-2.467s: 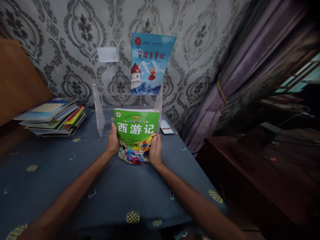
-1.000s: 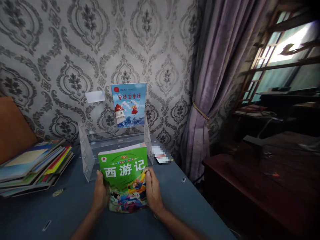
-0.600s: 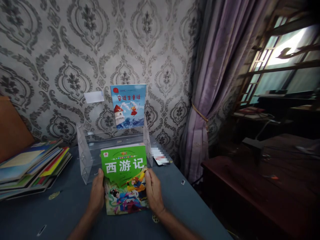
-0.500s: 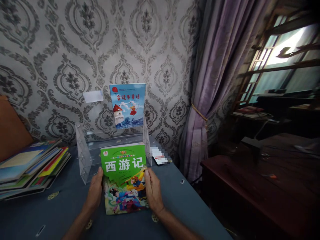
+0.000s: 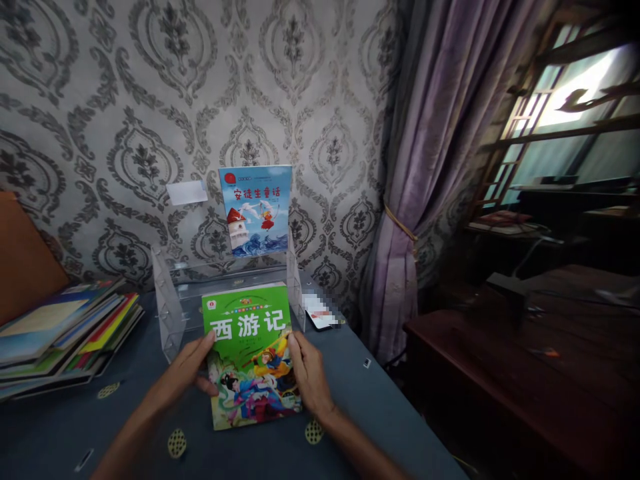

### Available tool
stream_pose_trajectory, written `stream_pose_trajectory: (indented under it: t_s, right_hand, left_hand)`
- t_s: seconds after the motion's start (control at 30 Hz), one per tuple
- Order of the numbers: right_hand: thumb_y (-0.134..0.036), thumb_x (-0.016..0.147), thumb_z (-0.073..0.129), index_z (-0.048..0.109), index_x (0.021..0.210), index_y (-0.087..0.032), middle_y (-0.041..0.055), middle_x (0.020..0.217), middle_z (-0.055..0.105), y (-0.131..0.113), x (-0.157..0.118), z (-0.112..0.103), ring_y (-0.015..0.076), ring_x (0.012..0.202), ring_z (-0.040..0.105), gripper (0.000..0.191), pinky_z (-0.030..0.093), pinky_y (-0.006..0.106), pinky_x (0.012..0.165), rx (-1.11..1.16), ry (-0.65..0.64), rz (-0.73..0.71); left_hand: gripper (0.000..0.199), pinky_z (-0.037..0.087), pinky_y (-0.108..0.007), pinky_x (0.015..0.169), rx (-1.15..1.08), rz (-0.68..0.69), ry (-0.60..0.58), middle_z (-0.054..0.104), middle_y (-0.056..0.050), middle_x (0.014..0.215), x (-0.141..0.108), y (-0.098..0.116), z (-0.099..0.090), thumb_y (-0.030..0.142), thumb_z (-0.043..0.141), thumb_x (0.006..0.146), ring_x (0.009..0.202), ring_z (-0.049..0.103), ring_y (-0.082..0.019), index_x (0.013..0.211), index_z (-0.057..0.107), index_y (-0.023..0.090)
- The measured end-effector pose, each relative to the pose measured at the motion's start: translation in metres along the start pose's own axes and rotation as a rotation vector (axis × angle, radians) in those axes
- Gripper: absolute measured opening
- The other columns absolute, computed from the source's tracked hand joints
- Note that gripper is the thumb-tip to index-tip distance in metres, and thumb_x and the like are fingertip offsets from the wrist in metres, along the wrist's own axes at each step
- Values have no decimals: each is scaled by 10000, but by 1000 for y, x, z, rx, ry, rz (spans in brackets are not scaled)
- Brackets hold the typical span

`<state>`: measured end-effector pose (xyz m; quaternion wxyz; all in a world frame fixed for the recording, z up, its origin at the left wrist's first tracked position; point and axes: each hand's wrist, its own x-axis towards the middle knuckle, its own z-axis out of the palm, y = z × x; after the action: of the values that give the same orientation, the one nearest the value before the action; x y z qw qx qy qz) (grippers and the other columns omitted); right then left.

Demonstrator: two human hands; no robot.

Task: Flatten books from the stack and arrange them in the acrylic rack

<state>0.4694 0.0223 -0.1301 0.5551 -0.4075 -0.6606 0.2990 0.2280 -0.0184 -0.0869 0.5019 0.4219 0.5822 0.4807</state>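
Note:
A green picture book (image 5: 250, 360) with white Chinese characters and cartoon figures leans back above the table, its cover facing me. My right hand (image 5: 310, 373) grips its right edge, thumb over the front and the other fingers out of sight behind. My left hand (image 5: 193, 367) reaches over the left edge, two of its digits spread apart and touching the cover. Behind the book stands a clear acrylic display rack (image 5: 167, 307), partly covered by it. On the rack's upper level rests a blue book (image 5: 257, 213) with red characters, upright and facing me.
Several books and magazines lie in an uneven pile (image 5: 75, 327) at the left, beside a brown board (image 5: 25, 253). A phone-like flat thing (image 5: 320, 313), partly blurred, lies right of the rack. The blue-grey tablecloth (image 5: 365, 413) slopes off at the right, near a purple curtain (image 5: 395, 287).
My left hand has shifted from holding the book's left edge to reaching over the front cover, its digits spread. The book is tilted back slightly more; my right hand keeps its hold.

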Motion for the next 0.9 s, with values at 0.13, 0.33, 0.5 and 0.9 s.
stream_pose_trajectory:
  t_s: [0.13, 0.33, 0.5, 0.9]
  right_hand:
    - [-547, 1004, 344, 479, 710, -218, -18, 645, 529, -6, 12, -2, 141, 600, 486, 462, 333, 255, 552, -16, -79, 24]
    - [-540, 1001, 310, 496, 714, -221, 17, 671, 586, -17, 47, -4, 163, 631, 545, 468, 357, 263, 586, -118, -179, -52]
    - [-447, 1014, 328, 484, 705, -227, 18, 636, 575, -35, 82, -10, 173, 606, 579, 409, 361, 262, 572, -191, -246, -99]
    - [-469, 1034, 322, 568, 906, -213, 29, 803, 610, -105, 154, -41, 160, 625, 616, 377, 462, 267, 583, -77, -22, -325]
  left_hand:
    - [619, 475, -247, 402, 29, 21, 93, 716, -109, 843, 2, 4, 4, 703, 668, 774, 655, 659, -223, 1049, 707, 150]
    - [695, 338, -208, 384, 72, 93, 265, 563, -8, 550, 7, 21, 8, 817, 548, 767, 473, 509, -150, 892, 685, 148]
    - [771, 359, -226, 390, 47, 179, 321, 613, -26, 623, 14, 45, 9, 884, 585, 648, 521, 550, -172, 900, 679, 161]
    - [593, 382, -270, 407, 163, 803, 468, 493, -4, 611, 40, 153, 37, 756, 409, 908, 498, 472, -151, 844, 635, 212]
